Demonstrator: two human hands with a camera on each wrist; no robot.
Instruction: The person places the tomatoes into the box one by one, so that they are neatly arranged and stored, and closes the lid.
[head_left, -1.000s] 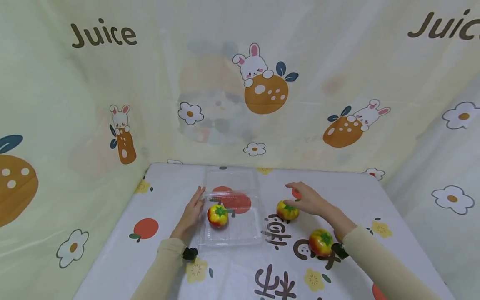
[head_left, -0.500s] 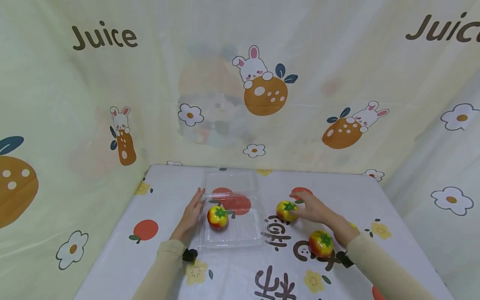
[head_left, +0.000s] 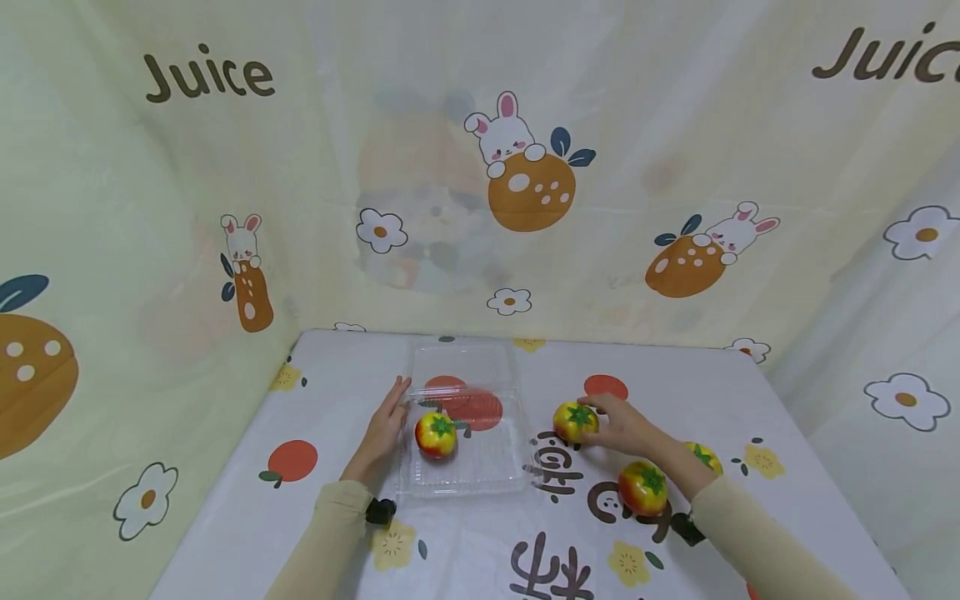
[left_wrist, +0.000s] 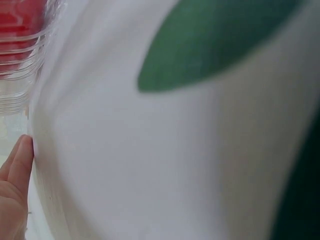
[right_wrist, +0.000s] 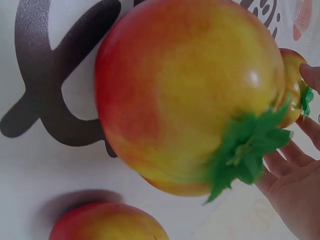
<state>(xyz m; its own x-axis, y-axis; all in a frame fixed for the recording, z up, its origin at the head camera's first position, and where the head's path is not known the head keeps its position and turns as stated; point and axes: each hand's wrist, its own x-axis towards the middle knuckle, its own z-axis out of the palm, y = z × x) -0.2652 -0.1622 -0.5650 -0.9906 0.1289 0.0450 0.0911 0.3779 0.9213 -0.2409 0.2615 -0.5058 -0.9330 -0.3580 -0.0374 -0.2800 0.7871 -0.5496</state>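
A clear plastic clamshell box lies with its lid folded back on the table. Inside it, at the left, sits a red-and-yellow tomato with a green leafy top. My left hand rests along the box's left side, fingers straight. To the right of the box, my right hand has its thumb and fingers on either side of a second tomato, which stands on the table. In the right wrist view, that tomato shows between thumb and fingers, partly behind a nearer one.
Another tomato stands under the right forearm, and one more is partly hidden behind that arm. A printed white cloth covers the table. A hanging printed curtain encloses the back and sides.
My right hand has come down and drawn in around the tomato right of the box. The tomato itself has stayed in place. My left hand keeps its position at the box.
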